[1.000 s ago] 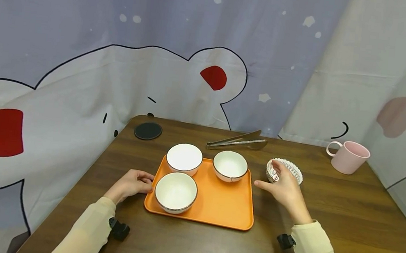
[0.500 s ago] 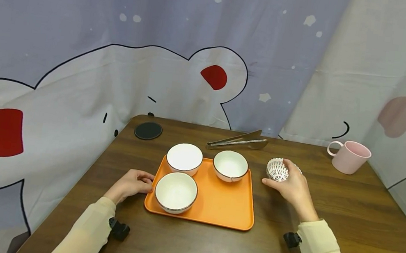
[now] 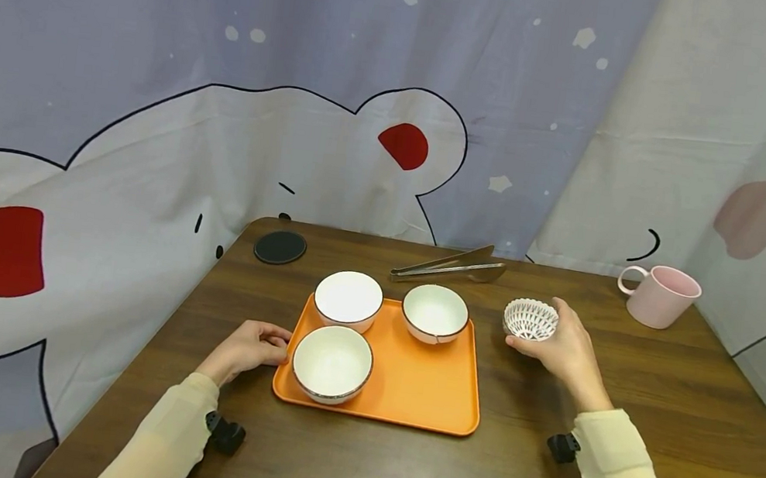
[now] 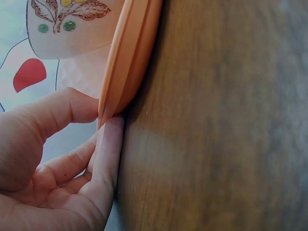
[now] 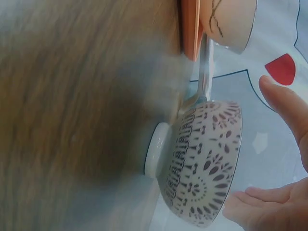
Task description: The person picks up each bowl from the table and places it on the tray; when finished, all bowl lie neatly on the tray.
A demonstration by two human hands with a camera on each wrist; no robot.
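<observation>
My left hand [image 3: 254,350] holds the left edge of an orange tray [image 3: 430,388]. In the left wrist view, the thumb lies on the rim of the tray [image 4: 126,62] and a finger is under it. Right of the tray, a small patterned bowl [image 3: 530,319] stands upright on the table. My right hand [image 3: 563,355] is at its right side, thumb toward the front and fingers behind. In the right wrist view, the brown-patterned bowl [image 5: 204,166] has the fingertips close to its rim, while the thumb stands apart from it.
On the tray stand three white bowls: front left [image 3: 331,364], back left [image 3: 348,300] and back right [image 3: 434,314]. Metal tongs [image 3: 450,266] lie behind it. A black coaster [image 3: 280,247] is at the back left, a pink mug [image 3: 661,298] at the back right.
My right hand has shifted right, from over the patterned bowl to its right side, baring more of the inside. The bowl keeps its place, and my left hand and the tray have stayed still.
</observation>
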